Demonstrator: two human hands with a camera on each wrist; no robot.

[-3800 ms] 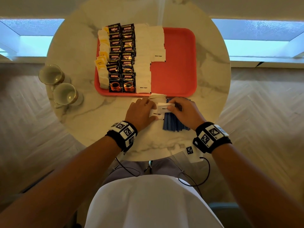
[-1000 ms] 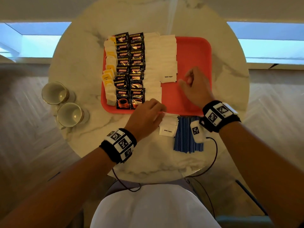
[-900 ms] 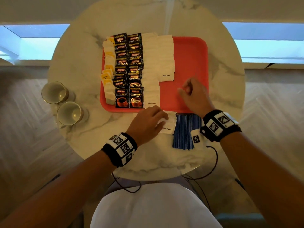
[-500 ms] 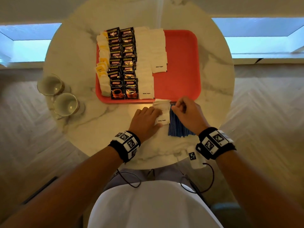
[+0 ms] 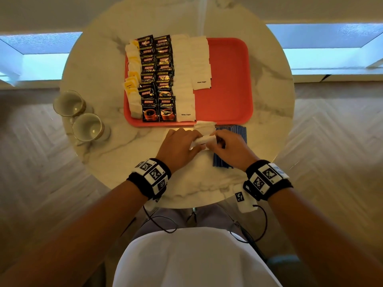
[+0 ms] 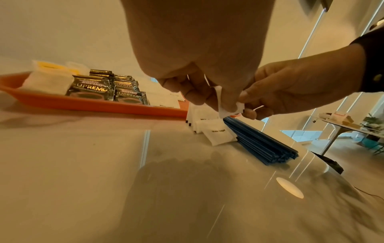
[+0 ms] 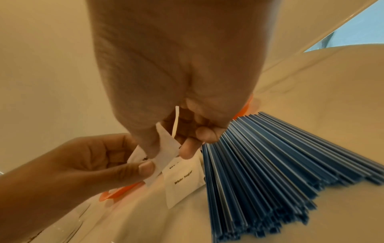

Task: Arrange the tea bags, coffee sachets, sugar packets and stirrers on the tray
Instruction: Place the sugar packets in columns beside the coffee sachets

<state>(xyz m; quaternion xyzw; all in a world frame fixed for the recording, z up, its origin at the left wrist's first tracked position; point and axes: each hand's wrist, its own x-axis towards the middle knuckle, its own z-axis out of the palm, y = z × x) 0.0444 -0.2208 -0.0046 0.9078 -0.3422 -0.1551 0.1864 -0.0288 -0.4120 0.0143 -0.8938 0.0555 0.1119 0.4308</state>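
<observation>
Fingers (image 7: pixel 145 169) of both hands pinching one sugar packet (image 7: pixel 164 152), lifted above stirrers (image 7: pixel 259 164), near tray (image 5: pixel 232 79)

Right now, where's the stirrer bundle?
Head view: blue stirrers lie on the table, off the tray's near edge, under the right hand, beside loose sugar packets.

tray's (image 5: pixel 230 79) right half bare, left rows packed, cups (image 5: pixel 88 127) crowd table's left

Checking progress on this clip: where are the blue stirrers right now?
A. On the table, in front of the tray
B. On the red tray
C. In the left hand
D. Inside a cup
A: the blue stirrers lie in a bundle on the marble table, off the red tray, beside the loose sugar packets.
</observation>
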